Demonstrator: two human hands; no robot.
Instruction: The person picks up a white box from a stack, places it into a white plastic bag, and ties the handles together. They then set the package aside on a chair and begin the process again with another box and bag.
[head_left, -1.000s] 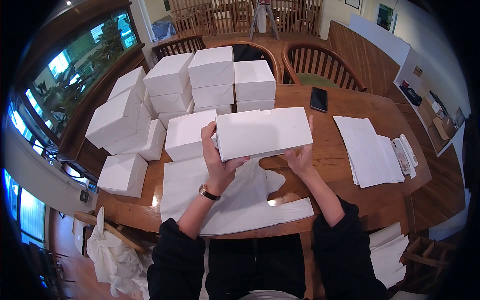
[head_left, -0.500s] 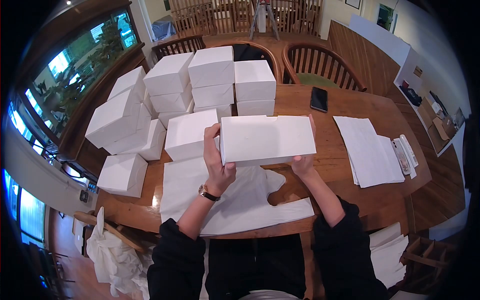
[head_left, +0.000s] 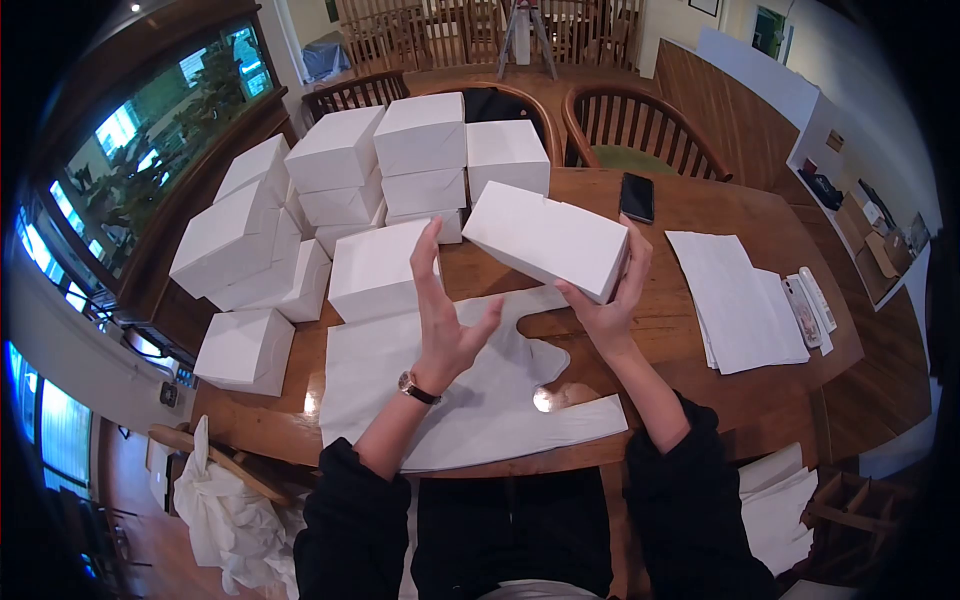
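A closed white cardboard box (head_left: 548,238) is held above the table by my right hand (head_left: 612,290), thumb and fingers gripping its right end. The box tilts, its left end higher in the view. My left hand (head_left: 450,325) is apart from it, thumb and fingers spread, nothing in them. Just behind that hand stands another white box (head_left: 380,268). Beneath both hands lies a flat, unfolded white cardboard blank (head_left: 470,420) with a curved cutout at its right.
Several white boxes (head_left: 330,150) are stacked at the back left of the wooden table (head_left: 700,400). A phone (head_left: 637,198) lies at the back right, near white sheets (head_left: 740,300) and a small patterned case (head_left: 800,312). Wooden chairs (head_left: 645,125) stand behind the table.
My left hand has let go of the box and opened. The box, now in my right hand alone, has turned so its left end points farther away.
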